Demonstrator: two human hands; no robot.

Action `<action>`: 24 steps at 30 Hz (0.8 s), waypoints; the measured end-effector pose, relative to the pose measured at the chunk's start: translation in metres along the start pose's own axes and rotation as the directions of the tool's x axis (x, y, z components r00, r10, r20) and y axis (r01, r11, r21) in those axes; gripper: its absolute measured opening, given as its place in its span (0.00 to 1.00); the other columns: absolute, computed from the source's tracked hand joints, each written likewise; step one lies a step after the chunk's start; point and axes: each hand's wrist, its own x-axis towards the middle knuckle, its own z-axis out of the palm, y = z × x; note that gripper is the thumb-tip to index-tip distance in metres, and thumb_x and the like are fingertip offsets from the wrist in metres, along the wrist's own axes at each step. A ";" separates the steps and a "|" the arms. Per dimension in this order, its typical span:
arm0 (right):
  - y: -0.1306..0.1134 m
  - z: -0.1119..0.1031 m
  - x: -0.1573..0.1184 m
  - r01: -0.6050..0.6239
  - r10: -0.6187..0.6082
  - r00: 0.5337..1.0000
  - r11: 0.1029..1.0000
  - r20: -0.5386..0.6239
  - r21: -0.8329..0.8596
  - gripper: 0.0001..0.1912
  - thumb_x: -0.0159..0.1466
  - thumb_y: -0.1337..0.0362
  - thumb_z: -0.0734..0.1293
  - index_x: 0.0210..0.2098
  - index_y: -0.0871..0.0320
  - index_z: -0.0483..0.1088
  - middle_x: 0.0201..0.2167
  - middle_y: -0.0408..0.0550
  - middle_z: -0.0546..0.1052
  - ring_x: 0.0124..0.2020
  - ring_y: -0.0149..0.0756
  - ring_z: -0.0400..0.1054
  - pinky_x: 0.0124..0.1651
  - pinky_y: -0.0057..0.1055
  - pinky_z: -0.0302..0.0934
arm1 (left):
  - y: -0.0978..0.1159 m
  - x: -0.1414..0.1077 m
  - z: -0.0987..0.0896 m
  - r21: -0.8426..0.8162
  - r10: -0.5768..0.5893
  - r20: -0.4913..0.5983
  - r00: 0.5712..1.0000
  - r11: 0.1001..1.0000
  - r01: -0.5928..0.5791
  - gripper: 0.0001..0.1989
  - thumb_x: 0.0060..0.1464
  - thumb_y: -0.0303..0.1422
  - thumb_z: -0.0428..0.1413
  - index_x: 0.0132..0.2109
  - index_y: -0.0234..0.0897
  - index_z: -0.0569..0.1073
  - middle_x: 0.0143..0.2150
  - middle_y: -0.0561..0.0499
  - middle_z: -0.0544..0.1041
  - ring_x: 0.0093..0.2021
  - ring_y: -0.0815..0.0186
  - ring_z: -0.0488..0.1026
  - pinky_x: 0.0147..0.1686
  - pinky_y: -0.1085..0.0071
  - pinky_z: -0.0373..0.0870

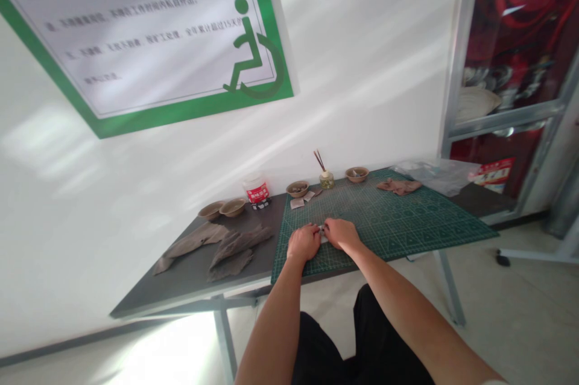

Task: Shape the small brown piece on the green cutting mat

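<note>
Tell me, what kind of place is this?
It looks like a small craft workshop, perhaps in a public building. A green cutting mat lies on the table, with rough brown pieces, maybe wood, and small bowls beside it. A printed wall sign shows a wheelchair symbol.

A cutting mat (407, 234) lies on the table (181, 294), wood chunks (239, 246) left of it.

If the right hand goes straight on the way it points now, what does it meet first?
Probably the small pale piece on the green cutting mat, between the two hands; the right hand seems almost to touch it, though depth is unclear. Just beyond it lies the left hand.
</note>
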 end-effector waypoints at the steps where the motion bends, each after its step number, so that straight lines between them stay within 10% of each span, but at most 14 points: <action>1: 0.000 -0.001 0.000 0.015 -0.015 1.000 1.000 0.000 0.001 0.20 0.64 0.56 0.48 0.40 0.56 0.68 0.37 0.51 0.73 0.41 0.38 0.65 0.40 0.31 0.53 | 0.000 0.000 0.000 0.001 0.006 -0.002 1.000 1.000 -0.006 0.17 0.55 0.36 0.42 0.48 0.46 0.69 0.53 0.54 0.67 0.56 0.66 0.58 0.53 0.68 0.55; 24: -0.002 -0.004 -0.002 0.031 -0.031 0.999 1.000 0.030 -0.002 0.20 0.64 0.57 0.49 0.41 0.55 0.68 0.38 0.52 0.73 0.42 0.37 0.65 0.40 0.31 0.52 | -0.002 0.001 0.002 -0.026 0.003 -0.011 1.000 1.000 -0.003 0.17 0.55 0.35 0.42 0.47 0.46 0.70 0.53 0.54 0.68 0.56 0.66 0.59 0.53 0.69 0.55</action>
